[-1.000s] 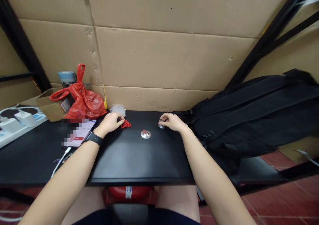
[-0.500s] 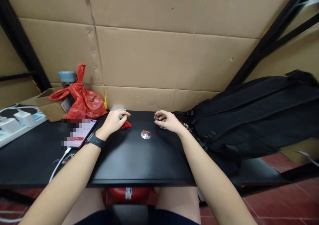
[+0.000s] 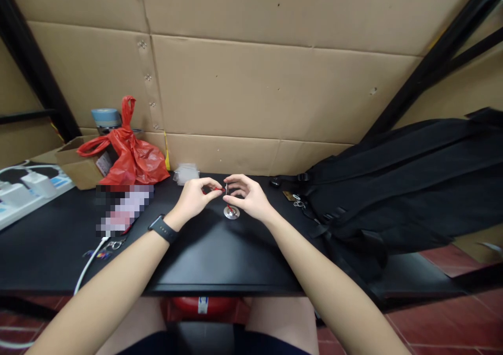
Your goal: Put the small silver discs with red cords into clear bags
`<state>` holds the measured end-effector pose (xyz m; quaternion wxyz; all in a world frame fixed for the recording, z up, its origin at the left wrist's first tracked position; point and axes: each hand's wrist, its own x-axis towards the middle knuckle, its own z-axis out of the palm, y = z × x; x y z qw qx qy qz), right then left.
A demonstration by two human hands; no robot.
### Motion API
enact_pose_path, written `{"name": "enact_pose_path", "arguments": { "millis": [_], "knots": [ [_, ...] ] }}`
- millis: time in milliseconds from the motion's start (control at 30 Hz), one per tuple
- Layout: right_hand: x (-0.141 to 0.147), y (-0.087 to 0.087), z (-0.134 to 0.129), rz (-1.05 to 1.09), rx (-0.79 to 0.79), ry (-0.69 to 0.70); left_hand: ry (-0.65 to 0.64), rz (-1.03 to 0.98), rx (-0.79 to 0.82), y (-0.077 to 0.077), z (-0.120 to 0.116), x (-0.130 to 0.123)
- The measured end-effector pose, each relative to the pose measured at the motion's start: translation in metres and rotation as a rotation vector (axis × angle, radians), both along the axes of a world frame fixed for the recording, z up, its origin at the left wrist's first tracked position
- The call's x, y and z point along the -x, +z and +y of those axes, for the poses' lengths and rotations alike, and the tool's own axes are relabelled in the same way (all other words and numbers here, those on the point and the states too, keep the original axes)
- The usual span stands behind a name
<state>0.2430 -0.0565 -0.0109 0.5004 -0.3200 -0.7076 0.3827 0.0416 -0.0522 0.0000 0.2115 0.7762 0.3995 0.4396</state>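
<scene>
The cord's end and the disc met, or nearly met, in the gap between the two hands, over the far half of the black table (image 3: 220, 263). The left hand (image 3: 198, 195) had its thumb and forefinger closed in a pinch on a red cord (image 3: 220, 189), whose short free end pointed right, its long axis running left to right. Just right of that end, a thin metal disc (image 3: 227, 188) stood edge-on to the view, its visible line crossing the cord's; whether the two touched could not be told. The right hand (image 3: 250, 195) was nearer the disc and had hold of it by the rim, thumb and forefinger parted by about its width, other fingers loosely curled. Just to the near side, a second metal disc (image 3: 231, 215) lay on the table, a red strand (image 3: 230, 207) rising from its middle toward the far side.
</scene>
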Motion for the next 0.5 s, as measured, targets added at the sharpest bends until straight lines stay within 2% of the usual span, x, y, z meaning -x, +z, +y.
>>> {"name": "enact_pose_path", "arguments": {
  "millis": [167,267,367,500],
  "knots": [
    [0.002,0.002,-0.003,0.048,-0.006,0.008,-0.11,-0.255,0.2,-0.007,0.001,-0.009],
    [0.003,0.002,-0.003,0.06,-0.01,0.012,-0.142,-0.367,0.266,-0.009,0.002,-0.011],
    [0.002,0.001,-0.002,0.063,-0.021,0.02,-0.175,-0.4,0.285,-0.011,0.002,-0.012],
    [0.001,0.001,-0.004,0.039,-0.044,0.004,-0.16,-0.329,0.25,-0.016,0.004,-0.012]
  ]
}}
